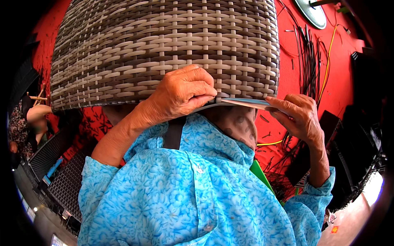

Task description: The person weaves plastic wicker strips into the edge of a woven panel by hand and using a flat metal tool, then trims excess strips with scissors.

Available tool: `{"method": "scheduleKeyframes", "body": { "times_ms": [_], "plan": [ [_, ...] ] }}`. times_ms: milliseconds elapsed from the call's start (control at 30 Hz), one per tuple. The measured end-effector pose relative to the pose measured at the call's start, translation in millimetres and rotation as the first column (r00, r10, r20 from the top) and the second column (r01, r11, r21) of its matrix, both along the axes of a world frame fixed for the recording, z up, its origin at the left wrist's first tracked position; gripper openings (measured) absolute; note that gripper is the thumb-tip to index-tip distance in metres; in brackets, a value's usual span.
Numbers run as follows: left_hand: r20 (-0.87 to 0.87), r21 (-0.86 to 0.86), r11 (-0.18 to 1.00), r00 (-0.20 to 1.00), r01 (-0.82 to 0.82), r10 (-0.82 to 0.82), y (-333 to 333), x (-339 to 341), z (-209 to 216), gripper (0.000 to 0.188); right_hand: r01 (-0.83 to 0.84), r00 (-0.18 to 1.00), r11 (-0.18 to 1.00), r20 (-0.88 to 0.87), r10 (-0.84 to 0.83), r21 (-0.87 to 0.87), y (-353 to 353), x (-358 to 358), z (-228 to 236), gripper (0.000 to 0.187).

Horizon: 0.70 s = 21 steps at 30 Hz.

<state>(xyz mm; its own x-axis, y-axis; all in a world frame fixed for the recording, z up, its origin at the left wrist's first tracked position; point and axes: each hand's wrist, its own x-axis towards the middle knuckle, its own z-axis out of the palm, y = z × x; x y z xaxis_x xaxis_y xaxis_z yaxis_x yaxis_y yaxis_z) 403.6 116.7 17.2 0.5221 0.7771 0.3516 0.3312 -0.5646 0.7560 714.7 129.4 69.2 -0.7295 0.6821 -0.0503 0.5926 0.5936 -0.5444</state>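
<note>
A woven wicker panel [164, 45] in grey and brown strands fills the upper middle, its near edge above my lap. My left hand [184, 90] is closed at that edge, fingertips pinched together against the weave; what they grip is hidden. Just below the fingertips curves a pale grey strip [205, 107]. My right hand [297, 117] is closed on a thin, flat, pointed blade-like tool [246, 101], bluish on top. Its tip points left, along the panel's near edge, close to my left fingertips.
Dark loose strands [310, 61] and a yellow cord [329, 57] lie on the red floor [289, 78] at the right. A round pale base [312, 14] stands at the far right. Another person [24, 127] sits at the left, near dark woven pieces [67, 188].
</note>
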Motion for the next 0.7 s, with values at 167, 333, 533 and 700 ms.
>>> {"method": "scheduleKeyframes", "body": {
  "times_ms": [167, 333, 533, 700],
  "plan": [
    [-0.016, -0.077, 0.997, 1.000, 0.024, -0.025, 1, -1, 3, 0.016, -0.079, 0.996, 0.983, -0.015, 0.082, 0.167, 9, -3, -3, 0.036],
    [-0.003, -0.110, 0.994, 1.000, 0.024, -0.025, 0, 0, 1, 0.016, -0.088, 0.996, 0.988, -0.017, 0.091, 0.130, 12, -4, -4, 0.034],
    [0.005, -0.075, 0.997, 1.000, 0.009, -0.009, -2, 0, -1, 0.018, 0.019, 0.999, 0.995, -0.037, -0.023, -0.099, 0, -7, 1, 0.029],
    [0.009, -0.016, 1.000, 1.000, 0.003, -0.002, -4, 0, -2, 0.020, 0.132, 0.991, 0.971, 0.002, -0.134, -0.200, -12, -6, 7, 0.033]
  ]
}}
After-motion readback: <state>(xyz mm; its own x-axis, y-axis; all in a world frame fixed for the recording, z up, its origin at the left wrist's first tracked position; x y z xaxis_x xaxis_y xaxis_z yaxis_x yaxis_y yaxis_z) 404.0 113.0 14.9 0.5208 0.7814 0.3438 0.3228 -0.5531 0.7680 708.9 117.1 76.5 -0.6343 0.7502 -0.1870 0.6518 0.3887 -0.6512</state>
